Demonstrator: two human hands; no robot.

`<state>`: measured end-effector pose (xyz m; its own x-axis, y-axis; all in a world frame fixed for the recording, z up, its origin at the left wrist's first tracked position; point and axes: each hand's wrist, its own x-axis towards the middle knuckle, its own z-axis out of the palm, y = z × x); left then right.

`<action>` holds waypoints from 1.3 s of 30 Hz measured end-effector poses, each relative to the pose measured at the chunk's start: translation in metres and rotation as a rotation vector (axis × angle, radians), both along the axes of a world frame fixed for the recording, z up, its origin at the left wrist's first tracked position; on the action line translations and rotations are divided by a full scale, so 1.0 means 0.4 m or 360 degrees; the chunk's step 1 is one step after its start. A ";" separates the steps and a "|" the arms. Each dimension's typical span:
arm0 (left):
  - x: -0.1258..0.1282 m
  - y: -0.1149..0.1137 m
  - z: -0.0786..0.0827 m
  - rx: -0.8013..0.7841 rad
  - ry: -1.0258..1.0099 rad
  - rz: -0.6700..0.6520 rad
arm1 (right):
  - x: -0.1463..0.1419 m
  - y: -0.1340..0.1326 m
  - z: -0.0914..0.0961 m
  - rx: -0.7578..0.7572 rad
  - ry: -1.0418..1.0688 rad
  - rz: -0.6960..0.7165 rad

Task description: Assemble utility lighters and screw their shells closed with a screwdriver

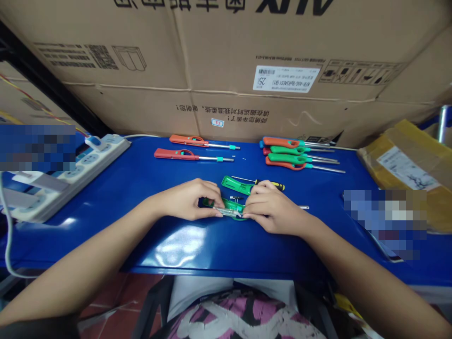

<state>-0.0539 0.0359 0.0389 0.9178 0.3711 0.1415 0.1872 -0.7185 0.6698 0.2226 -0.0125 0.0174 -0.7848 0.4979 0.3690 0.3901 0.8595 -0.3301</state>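
A green long-nosed gas lighter lies opened up at the middle of the table. My left hand [199, 202] pinches a clear tube-like fuel tank [228, 212] at the lighter's lower half-shell [231, 204]. My right hand [270, 207] is closed around the right part of this half, fingertips at the tank's right end; a metal tube [304, 207] sticks out beyond the hand. The fingers hide much of the inside. Small dark and wire-like parts [236, 198] show between the hands. Just behind are the loose green half-shell [235, 184] and a yellow-and-black screwdriver [270, 183].
Two orange-red lighters [176, 154] lie at the back left. Several coloured lighters [286, 159] are piled at the back right. A white power strip [88, 165] runs along the left. A large cardboard box [222, 56] stands behind; a taped parcel [416, 155] sits right.
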 end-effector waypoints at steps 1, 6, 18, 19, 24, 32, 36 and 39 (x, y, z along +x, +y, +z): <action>0.001 -0.001 0.000 -0.0018 0.0007 -0.0005 | -0.001 -0.002 0.001 -0.0006 -0.0002 0.0011; 0.001 -0.001 0.001 -0.0123 0.0027 -0.0028 | -0.002 -0.007 0.005 0.0007 0.0001 0.0055; -0.014 0.006 0.006 -0.0349 0.0102 -0.0039 | -0.004 -0.015 0.009 0.0002 -0.0022 0.0108; -0.020 0.011 0.004 -0.0352 0.0134 -0.0033 | 0.001 -0.013 0.009 -0.0012 -0.0023 0.0090; -0.045 0.044 -0.009 -0.0235 0.0083 0.0108 | 0.028 0.000 0.019 -0.0108 -0.0041 -0.0137; -0.013 0.034 -0.039 -0.0008 -0.0014 0.0048 | 0.037 0.009 0.016 -0.0093 -0.0370 -0.0308; -0.005 0.027 -0.044 0.0078 0.0009 0.0065 | 0.040 0.015 0.013 -0.0058 -0.0369 -0.0440; -0.003 0.026 -0.050 0.0149 -0.0012 0.0099 | 0.043 0.023 0.008 0.0046 -0.0338 -0.0657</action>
<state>-0.0550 0.0464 0.0188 0.8920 0.4123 0.1852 0.2286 -0.7651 0.6020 0.2400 -0.0034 0.0207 -0.5826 0.7766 0.2398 0.7581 0.6255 -0.1842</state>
